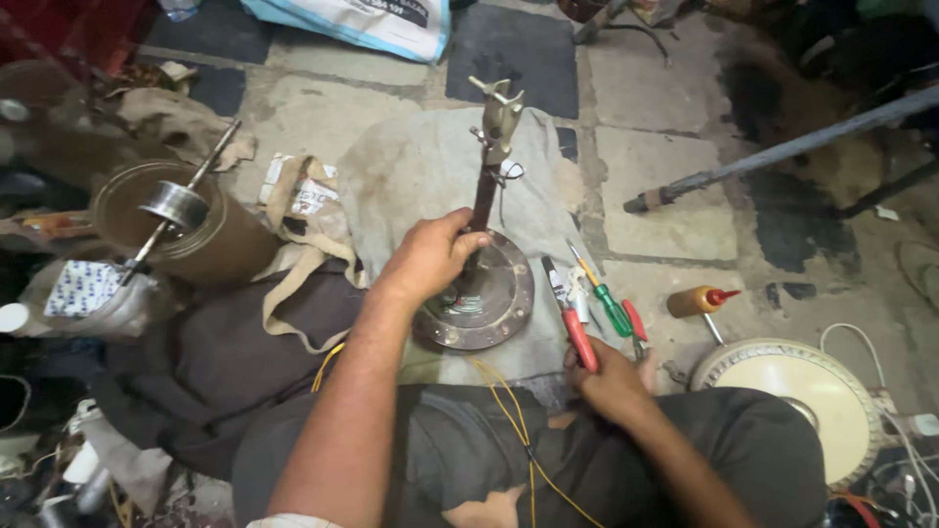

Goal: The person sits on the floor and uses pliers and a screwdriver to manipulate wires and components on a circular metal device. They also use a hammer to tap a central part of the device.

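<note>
Stone floor (665, 210), grey cloth (411, 166) spread over it. Ceiling-fan motor disc (489, 303) lies on the cloth, downrod (486, 191) upright. Left hand (430, 256) wrapped closed around rod base: keep it steady. Right hand (611, 381) closed on red-handled pliers (572, 318); 1 green screwdriver (608, 301) beside.

The left hand (430, 256) hides the rod's (484, 200) lower end.

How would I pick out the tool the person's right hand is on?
Start at the round metal disc with the upright rod on the grey cloth, gripped by the left hand. Right of it lie some tools. The right hand touches the red-handled pliers, beside a green-handled screwdriver.
</note>
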